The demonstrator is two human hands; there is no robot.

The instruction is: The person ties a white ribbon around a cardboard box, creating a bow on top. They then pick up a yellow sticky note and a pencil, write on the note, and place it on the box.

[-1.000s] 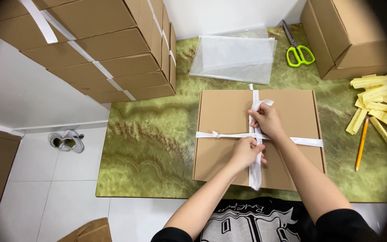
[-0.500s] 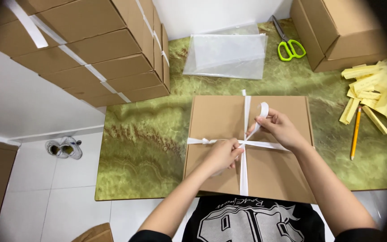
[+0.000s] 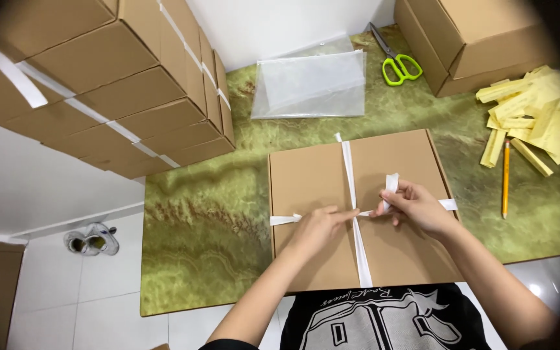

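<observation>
- A flat brown cardboard box (image 3: pixel 364 214) lies on a green marbled table (image 3: pixel 215 227), at the near edge in front of the person, bound crosswise by white strapping tape (image 3: pixel 351 194).
- The tape looks thin, light and limp; it probably creases easily and may slip on the smooth card, so it is best taken close to the crossing, where the two runs meet.
- The box itself appears stiff and light for its size, its lid flat; its edges would give the firmest hold.
- The left hand (image 3: pixel 315 227) rests on the lid, index finger stretched out and pressing the tape at the crossing, the other fingers loosely curled, gripping nothing.
- The right hand (image 3: pixel 416 207) is closed in a pinch on a loose tail of the tape, which sticks up above the knuckles.
- Beyond the box lie clear plastic bags (image 3: pixel 312 84) and green-handled scissors (image 3: pixel 396 61).
- To the right sit a yellow pencil (image 3: pixel 505 178) and a heap of pale yellow paper strips (image 3: pixel 529 116).
- Stacked cardboard boxes (image 3: pixel 118 84), already taped, stand at the left; more cartons (image 3: pixel 474 39) at the far right.
- A pair of shoes (image 3: pixel 91 238) rests on the white floor.
</observation>
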